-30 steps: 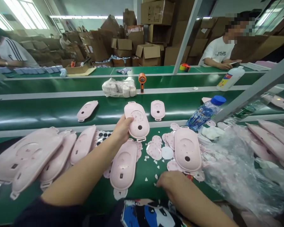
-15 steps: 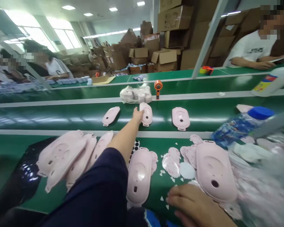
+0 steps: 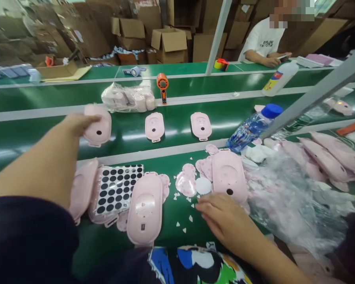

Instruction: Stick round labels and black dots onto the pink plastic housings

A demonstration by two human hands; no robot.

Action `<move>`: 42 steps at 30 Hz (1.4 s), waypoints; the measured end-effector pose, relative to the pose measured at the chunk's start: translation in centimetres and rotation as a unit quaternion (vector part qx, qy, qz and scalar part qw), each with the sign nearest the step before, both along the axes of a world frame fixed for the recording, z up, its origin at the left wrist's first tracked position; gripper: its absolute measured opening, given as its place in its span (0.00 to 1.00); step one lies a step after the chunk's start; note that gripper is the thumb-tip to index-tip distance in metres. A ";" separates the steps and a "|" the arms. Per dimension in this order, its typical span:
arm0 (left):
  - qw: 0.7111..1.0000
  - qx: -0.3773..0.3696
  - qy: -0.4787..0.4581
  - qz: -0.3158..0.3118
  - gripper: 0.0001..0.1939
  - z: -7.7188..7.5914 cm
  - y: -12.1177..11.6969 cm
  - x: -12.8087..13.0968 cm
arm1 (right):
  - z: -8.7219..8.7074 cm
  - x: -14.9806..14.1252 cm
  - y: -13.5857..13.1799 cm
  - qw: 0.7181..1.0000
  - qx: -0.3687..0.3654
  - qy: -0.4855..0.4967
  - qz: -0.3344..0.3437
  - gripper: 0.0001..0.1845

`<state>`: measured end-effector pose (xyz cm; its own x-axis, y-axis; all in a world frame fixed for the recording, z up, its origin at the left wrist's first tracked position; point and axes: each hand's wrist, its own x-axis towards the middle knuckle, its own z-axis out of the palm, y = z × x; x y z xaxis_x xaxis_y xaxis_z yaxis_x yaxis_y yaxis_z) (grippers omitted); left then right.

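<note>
Out over the green belt, my left hand [image 3: 84,121] is closed on the near left side of a pink oval plastic cover [image 3: 102,130] with a dark round hole. Two similar pink covers [image 3: 154,127] lie to its right on the belt. My right hand [image 3: 220,215] lies low on the bench, fingers stretched out, by the lower left edge of a larger pink cover [image 3: 228,173]. Its thumb is hidden. Left of it are a white disc [image 3: 203,185], pink patterned pieces [image 3: 187,183] and several small white triangles. Another pink cover [image 3: 144,211] lies further left.
A sheet of black dots [image 3: 118,187] rests on pink covers at left. A blue-capped bottle [image 3: 248,128] and crumpled clear plastic [image 3: 290,197] are at right. Behind the belt stand a wrapped bundle [image 3: 127,98] and an orange handheld fan [image 3: 163,87]. A person [image 3: 263,43] sits opposite.
My left hand has left the middle cover on the belt and moved left onto the leftmost one, now turned straighter. The view has swung right and down. My right hand stays by the larger cover.
</note>
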<state>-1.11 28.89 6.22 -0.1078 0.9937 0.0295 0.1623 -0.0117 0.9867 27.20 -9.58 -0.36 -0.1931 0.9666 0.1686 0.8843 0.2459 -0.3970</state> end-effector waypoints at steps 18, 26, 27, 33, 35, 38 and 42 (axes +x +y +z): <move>0.915 -0.236 -0.293 -0.146 0.30 -4.0 -28.6 5.0 | 4.7 -2.2 4.6 0.954 0.238 0.180 0.024 0.13; 0.893 -0.180 -0.302 -0.281 0.34 -4.3 -30.5 6.0 | 6.2 -4.4 3.2 0.972 0.202 0.081 0.084 0.12; 0.897 -0.177 -0.284 -0.288 0.34 -4.4 -30.7 5.9 | 6.1 -4.5 3.1 0.973 0.208 0.073 0.073 0.12; 0.931 -0.085 -0.234 -0.268 0.37 -4.0 -31.5 5.8 | 4.8 -4.8 2.4 0.974 0.127 0.188 -0.023 0.25; 0.936 -0.070 -0.222 -0.263 0.39 -3.7 -31.8 5.9 | 4.0 -5.0 2.4 0.957 0.032 0.287 -0.036 0.33; 0.939 -0.071 -0.206 -0.265 0.38 -3.7 -32.0 5.9 | 3.1 -5.4 2.4 0.915 -0.044 0.399 -0.038 0.33; 0.935 -0.084 -0.214 -0.271 0.38 -4.2 -31.9 5.6 | 3.0 -5.7 2.0 0.896 -0.051 0.437 -0.054 0.33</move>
